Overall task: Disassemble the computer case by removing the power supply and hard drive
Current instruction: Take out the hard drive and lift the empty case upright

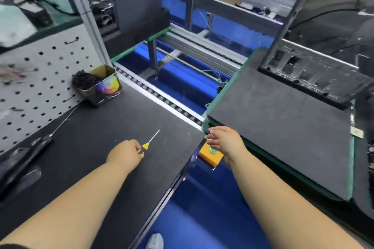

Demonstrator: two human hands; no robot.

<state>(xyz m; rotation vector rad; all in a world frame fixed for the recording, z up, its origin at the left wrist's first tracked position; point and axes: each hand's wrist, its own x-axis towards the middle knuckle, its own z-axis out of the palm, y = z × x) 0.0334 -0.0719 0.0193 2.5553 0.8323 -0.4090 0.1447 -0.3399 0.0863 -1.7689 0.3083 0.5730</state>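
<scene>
My left hand [126, 153] grips the yellow-and-black handle of a thin screwdriver [148, 142] that lies on the black table mat [105, 127], its shaft pointing away to the upper right. My right hand [224, 140] reaches over the orange button box [206, 157] with a green button, fingers on the near corner of the dark pallet [273, 127]. An open computer case [315, 50] stands at the pallet's far right end, its inner metal frame and black cables visible. No power supply or hard drive can be made out.
A tin of black screws [101, 85] stands by the white pegboard [36, 79]. A black electric screwdriver [30, 147] lies at the left. A roller conveyor rail [162, 95] runs between table and pallet, with blue floor below. Another dark case [139, 6] stands at the back.
</scene>
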